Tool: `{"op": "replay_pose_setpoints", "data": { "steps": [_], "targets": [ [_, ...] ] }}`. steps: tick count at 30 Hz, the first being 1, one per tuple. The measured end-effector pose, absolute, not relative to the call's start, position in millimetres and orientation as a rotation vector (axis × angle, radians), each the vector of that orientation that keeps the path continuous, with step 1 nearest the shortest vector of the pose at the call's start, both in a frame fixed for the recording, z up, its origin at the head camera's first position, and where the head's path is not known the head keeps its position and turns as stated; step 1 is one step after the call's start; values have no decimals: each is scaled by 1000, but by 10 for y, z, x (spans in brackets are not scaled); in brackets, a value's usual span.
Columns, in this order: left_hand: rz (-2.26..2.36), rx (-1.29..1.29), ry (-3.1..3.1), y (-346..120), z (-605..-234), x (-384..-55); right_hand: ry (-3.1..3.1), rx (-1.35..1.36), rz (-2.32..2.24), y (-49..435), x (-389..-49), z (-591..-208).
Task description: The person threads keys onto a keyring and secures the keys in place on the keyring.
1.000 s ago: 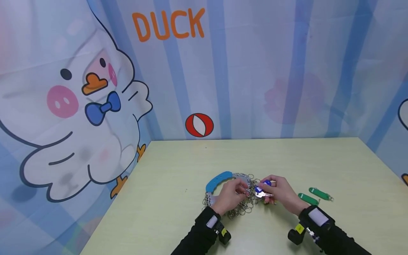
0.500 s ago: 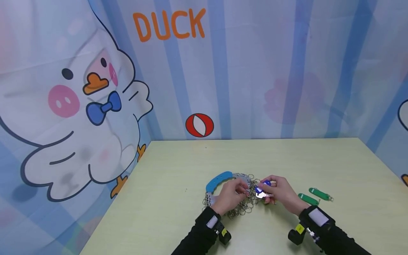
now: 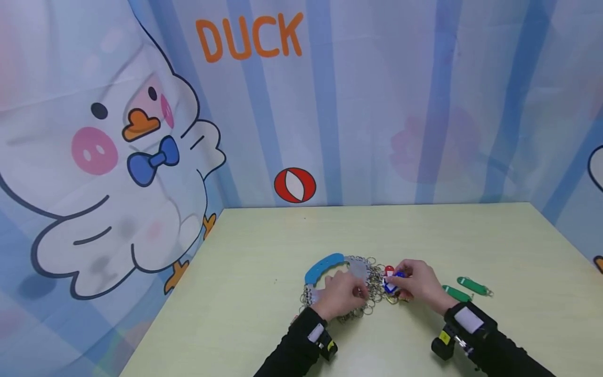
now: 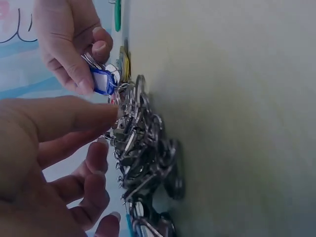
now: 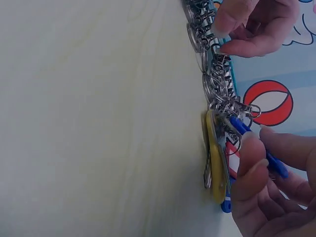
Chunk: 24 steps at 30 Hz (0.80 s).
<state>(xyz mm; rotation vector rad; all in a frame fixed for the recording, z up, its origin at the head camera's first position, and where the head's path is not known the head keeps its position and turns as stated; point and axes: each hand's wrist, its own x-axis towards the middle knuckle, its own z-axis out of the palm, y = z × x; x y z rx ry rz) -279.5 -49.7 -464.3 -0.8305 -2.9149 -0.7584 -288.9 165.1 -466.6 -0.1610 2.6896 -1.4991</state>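
Note:
A ring-shaped key holder [image 3: 325, 266], part blue and part grey metal, lies on the table, its edge lined with several small metal rings [image 4: 153, 148]. My left hand [image 3: 341, 294] is over its middle, thumb and forefinger pinching at the rings on its edge. On its right side, my right hand [image 3: 421, 283] pinches a blue key tag [image 4: 102, 81] with a white label between thumb and fingers. Keys hang by the tag beside the right fingers. A yellow tag [image 5: 215, 158] hangs next to it, and a red tag [image 3: 389, 270] shows just behind.
Two green tags [image 3: 473, 286] lie on the pale table [image 3: 226, 293] to the right of my right hand. A printed cloth backdrop [image 3: 367, 104] stands along the table's far edge.
My right hand has shifted slightly right with the blue tag turned, and the red tag now shows. The silver key is less visible. My left hand has turned a little at the rings.

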Motion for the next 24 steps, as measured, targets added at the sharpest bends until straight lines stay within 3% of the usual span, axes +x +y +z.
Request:
{"op": "replay_pose_setpoints", "data": {
  "steps": [12, 24],
  "targets": [
    [-732, -827, -2952, -484, -4656, -2734, 2848, -115, -1306, 1955, -2870, -4648],
    [-719, -830, -2973, -459, -4696, -2767, 3053, 16, -711, 2751, -2776, -4401]
  ]
}}
